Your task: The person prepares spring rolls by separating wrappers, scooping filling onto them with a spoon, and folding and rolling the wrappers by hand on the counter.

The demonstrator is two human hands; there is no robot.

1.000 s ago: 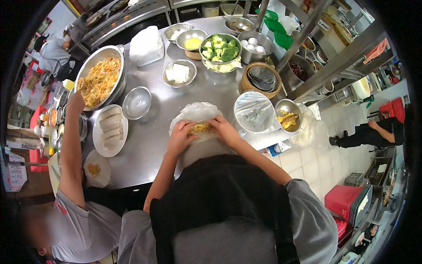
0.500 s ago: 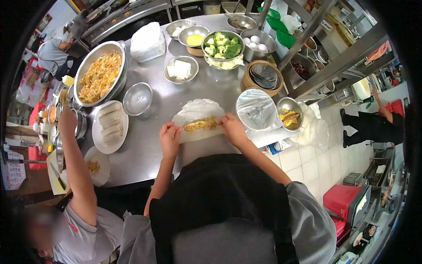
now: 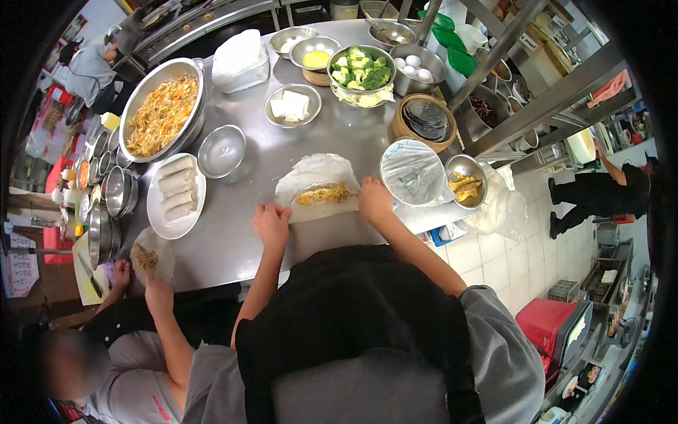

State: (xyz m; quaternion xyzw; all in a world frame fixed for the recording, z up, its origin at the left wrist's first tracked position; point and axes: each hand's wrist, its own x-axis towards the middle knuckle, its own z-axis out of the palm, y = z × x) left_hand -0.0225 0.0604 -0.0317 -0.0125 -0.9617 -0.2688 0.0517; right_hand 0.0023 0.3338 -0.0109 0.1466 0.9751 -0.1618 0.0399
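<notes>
A thin round spring roll wrapper [image 3: 318, 169] lies on the steel table in front of me, with a strip of shredded filling [image 3: 323, 193] across it. My left hand [image 3: 272, 225] is closed at the wrapper's near left edge, fingers pinching the sheet. At the right edge, my right hand [image 3: 376, 200] also has its fingertips pressed together on the wrapper. To the left stands a white oval plate [image 3: 200, 210] with several rolled spring rolls [image 3: 178, 189]. A large colander [image 3: 127, 134] of shredded vegetable filling [image 3: 164, 115] sits behind that plate.
A co-worker's hand [image 3: 158, 293] touches another wrapper [image 3: 161, 249] at lower left. An empty metal bowl [image 3: 222, 151], a bowl of white blocks [image 3: 290, 106], broccoli [image 3: 361, 68], eggs [image 3: 412, 68] and a plastic-covered bowl [image 3: 413, 173] surround the work area. A knife [image 3: 90, 276] lies far left.
My left hand has shifted slightly down and left, still at the wrapper's edge; the right is slightly right. The co-worker's raised arm has come down from the bowls to their own wrapper.
</notes>
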